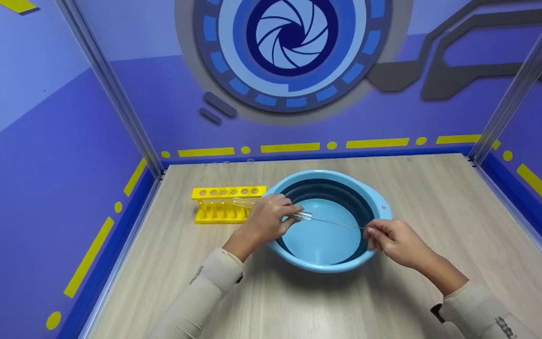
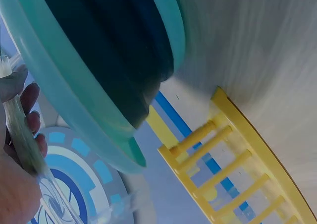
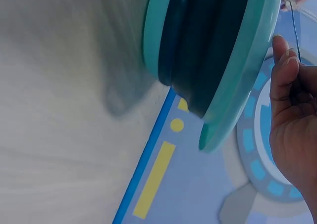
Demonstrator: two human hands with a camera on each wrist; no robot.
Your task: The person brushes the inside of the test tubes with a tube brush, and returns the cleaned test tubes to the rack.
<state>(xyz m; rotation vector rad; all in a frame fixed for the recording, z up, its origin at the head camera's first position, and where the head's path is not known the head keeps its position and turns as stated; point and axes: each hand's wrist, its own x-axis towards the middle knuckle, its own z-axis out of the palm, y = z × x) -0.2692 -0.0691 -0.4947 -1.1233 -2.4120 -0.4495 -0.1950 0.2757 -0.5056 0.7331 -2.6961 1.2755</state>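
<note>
Above the blue basin (image 1: 320, 269), my left hand (image 1: 268, 217) holds a clear test tube (image 1: 305, 215), tilted nearly level, its mouth toward the right. Out of that mouth runs a thin wire (image 1: 339, 222), probably the handle of a test tube brush. Its other end is pinched between the thumb and fingers of my right hand (image 1: 393, 242), over the basin's right rim. A pale filling shows inside the tube (image 2: 22, 135) in the left wrist view; bristles cannot be made out clearly. In the right wrist view, the wire (image 3: 296, 33) bends slightly between both hands.
Left of the basin stands a yellow test tube rack (image 1: 228, 192), close to my left hand. Faint clear test tubes (image 1: 227, 174) rise from it. Printed panels (image 1: 125, 108) wall the wooden table (image 1: 294, 306) at the back and sides.
</note>
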